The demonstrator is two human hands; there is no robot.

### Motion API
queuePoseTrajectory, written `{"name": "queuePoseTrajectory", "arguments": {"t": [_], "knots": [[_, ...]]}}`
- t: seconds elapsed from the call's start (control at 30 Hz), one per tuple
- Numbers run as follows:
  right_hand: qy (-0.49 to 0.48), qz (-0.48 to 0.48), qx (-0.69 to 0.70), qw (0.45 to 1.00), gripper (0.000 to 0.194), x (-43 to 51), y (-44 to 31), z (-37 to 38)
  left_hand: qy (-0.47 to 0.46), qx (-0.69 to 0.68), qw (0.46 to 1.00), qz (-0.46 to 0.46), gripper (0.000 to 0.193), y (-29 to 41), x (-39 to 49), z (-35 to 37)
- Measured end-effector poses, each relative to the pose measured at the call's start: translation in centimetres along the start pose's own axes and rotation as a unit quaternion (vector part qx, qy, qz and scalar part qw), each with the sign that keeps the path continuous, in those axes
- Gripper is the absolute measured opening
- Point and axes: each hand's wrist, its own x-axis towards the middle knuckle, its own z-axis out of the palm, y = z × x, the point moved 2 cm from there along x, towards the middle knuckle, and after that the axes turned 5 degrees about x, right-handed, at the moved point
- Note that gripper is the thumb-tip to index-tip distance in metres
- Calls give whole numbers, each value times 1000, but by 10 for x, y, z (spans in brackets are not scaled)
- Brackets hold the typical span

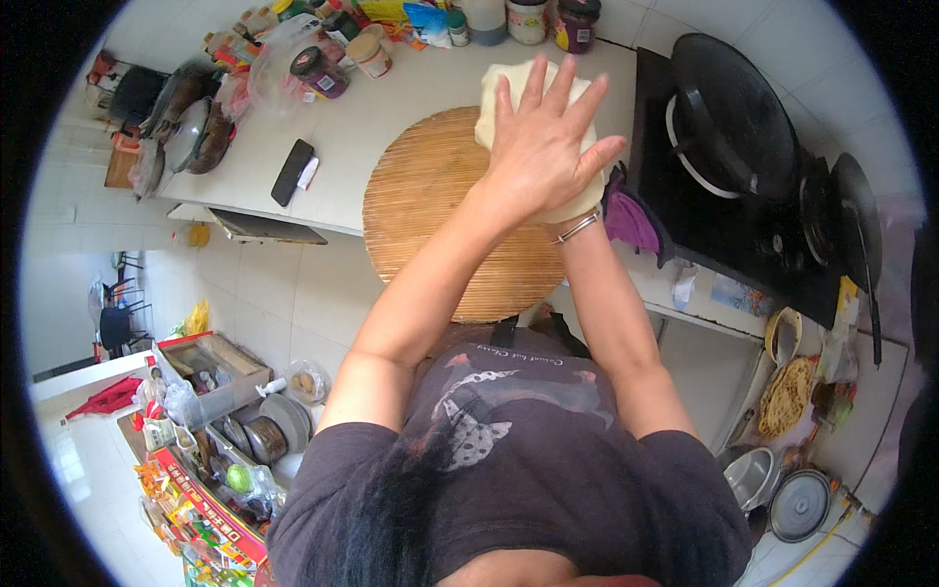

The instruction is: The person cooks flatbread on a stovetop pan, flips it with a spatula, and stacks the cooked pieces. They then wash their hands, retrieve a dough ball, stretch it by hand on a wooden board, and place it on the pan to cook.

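Observation:
A flat sheet of pale dough (591,192) is over the upper right part of a round board (425,198) with a slatted surface. My left hand (539,143) lies palm down across the dough, its fingers spread and its thumb pointing right. From the right, my other arm reaches up to the dough's near edge, with a metal bracelet (577,228) at the wrist. The dough and my left hand hide my right hand; it seems to be beneath the sheet.
Right of the board are a purple cloth (632,219) and a black cooktop (660,161) with a large dark pan (733,117). A phone (293,172) lies at the counter's left. Jars (320,72) and bottles line the back. Pots (205,136) stand far left.

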Motion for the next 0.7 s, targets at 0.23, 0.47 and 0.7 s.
{"name": "queuePoseTrajectory", "arguments": {"t": [0.23, 0.47, 0.7], "knots": [[2, -10, -31, 999, 44, -12, -17, 2, 88, -606, 758, -226, 59, -81, -36, 22], [-92, -237, -647, 719, 44, -38, -3, 24, 79, -794, 549, -248, 63, -79, -64, 62], [15, -14, -135, 991, 46, -31, 5, 22, 184, -877, 380, -227, 53, -51, -57, 43]]}}
